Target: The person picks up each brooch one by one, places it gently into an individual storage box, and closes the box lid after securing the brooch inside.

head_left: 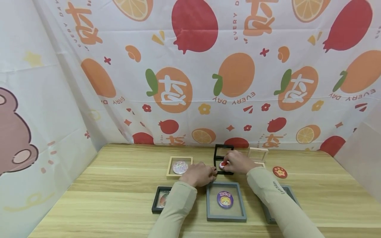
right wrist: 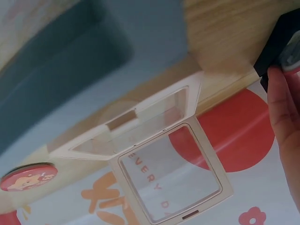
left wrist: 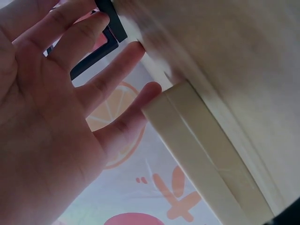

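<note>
A small black display frame (head_left: 224,145) stands open near the back of the table, its lid raised. My right hand (head_left: 239,162) pinches a round red-and-white badge (head_left: 221,165) over the frame's lower half. The right wrist view shows the badge's grey back (right wrist: 291,52) by the fingertips. At the frame's left front corner is my left hand (head_left: 197,174), its fingers extended and fingertips right at the black edge. In the left wrist view, its little finger lies beside a light wooden-coloured frame (left wrist: 201,150).
That light frame (head_left: 169,167) holds a glittery badge. In front are a small black frame (head_left: 155,200), a grey frame (head_left: 226,218) with a purple bear badge and another grey frame (head_left: 269,218) under the right forearm. An open cream frame (right wrist: 225,187) and a red badge (head_left: 280,172) lie rightward.
</note>
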Demonstrator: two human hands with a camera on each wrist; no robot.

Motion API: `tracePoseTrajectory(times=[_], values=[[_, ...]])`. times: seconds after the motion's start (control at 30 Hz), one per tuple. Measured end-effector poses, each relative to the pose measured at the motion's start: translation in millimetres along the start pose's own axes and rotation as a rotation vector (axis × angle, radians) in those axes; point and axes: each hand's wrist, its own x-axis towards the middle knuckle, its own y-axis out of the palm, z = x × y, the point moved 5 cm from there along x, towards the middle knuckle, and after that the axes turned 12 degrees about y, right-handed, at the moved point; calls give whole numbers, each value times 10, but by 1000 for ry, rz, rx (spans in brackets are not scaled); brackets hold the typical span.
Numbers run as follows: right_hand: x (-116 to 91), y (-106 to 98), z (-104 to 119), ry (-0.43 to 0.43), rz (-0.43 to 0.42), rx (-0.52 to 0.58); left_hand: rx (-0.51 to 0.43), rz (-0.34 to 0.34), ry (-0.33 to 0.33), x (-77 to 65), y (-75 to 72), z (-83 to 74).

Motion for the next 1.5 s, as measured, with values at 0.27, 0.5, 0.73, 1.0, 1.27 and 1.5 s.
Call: tracePoseTrajectory(times=[0.27,0.5,0.73,1.0,1.27,1.5], values=[[31,44,48,-13,-3,-60,-14,8,-8,7,8,-3],[26,35,99,31,17,-79,-1,3,9,22,8,-11],[-34,21,49,11,94,-42,-5,4,38,34,14,-39],[-10,42,37,16,71,1,-31,22,0,8,9,-1],[3,22,66,65,85,18,-16,25,-12,10,-7,-7],[-1,32,40,68,50,15,-25,17,8,17,-6,-22]])
